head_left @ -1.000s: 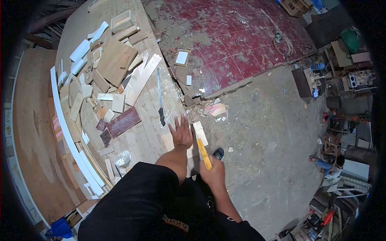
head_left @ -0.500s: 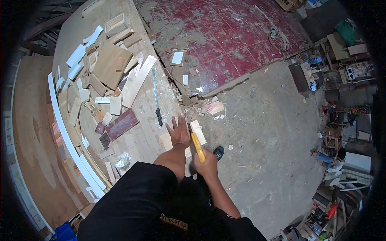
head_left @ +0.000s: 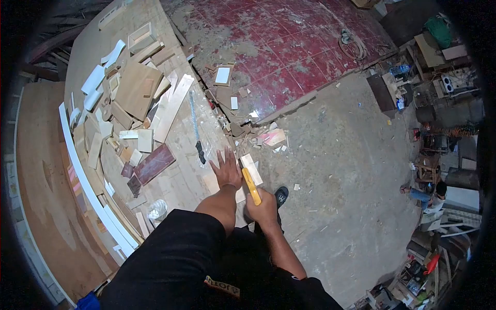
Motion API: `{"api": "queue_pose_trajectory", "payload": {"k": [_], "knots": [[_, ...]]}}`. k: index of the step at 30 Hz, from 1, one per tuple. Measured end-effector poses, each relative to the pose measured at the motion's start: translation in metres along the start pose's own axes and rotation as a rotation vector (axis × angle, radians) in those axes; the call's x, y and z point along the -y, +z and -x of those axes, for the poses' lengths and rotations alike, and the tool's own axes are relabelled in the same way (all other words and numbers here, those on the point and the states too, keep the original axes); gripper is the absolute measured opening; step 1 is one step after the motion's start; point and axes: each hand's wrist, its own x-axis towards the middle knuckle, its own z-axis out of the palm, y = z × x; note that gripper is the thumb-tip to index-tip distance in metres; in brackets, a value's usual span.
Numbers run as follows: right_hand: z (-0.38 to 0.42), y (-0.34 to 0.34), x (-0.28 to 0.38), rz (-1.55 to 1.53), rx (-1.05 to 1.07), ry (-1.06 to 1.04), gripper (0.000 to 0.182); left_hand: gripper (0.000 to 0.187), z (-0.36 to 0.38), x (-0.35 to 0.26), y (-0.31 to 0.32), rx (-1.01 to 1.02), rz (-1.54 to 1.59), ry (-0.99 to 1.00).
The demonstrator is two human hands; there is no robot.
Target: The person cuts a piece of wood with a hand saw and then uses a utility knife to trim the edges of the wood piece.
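Observation:
My left hand [head_left: 226, 170] lies flat with its fingers spread on a light wooden board at the edge of the work table [head_left: 181, 178]. Close to its right side, my right hand [head_left: 262, 205] is wrapped round a slim yellow tool [head_left: 251, 185] that looks like a utility knife. Its dark, narrow tip points forward beside my left fingers. Just right of the tip is a pale strip of wood [head_left: 251, 168]. Exactly where the tip touches is too small to make out.
Mixed wood offcuts [head_left: 137, 90] pile up on the table's left, near a dark red board [head_left: 155, 164] and a clear plastic cup [head_left: 157, 209]. A blue-handled brush-like tool [head_left: 196, 126] lies ahead. Scraps litter the concrete floor [head_left: 336, 170]. A person [head_left: 431, 197] sits at far right.
The view has shifted slightly. My right hand and the yellow tool sit a little further left in view, with the dark tip now showing. My left hand stays flat on the board.

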Motion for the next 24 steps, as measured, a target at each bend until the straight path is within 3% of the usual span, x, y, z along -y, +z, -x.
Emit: {"api": "queue_pose_trajectory", "payload": {"k": [9,14,21,24], "knots": [[0.032,-0.058,0.045,0.067,0.147,0.175,0.024,0.071,-0.002,-0.001,0.005,-0.026,0.017,0.002],[0.004,0.001,0.0,-0.007,0.034,0.072,0.028,0.071,-0.004,0.002,0.015,-0.036,-0.043,-0.003],[0.037,-0.06,0.04,0.012,0.156,0.169,0.026,0.07,-0.002,-0.002,0.005,-0.016,-0.006,-0.015],[0.017,-0.033,0.019,0.002,0.084,0.078,0.026,0.07,-0.002,0.0,0.008,-0.041,0.012,-0.006]]}}
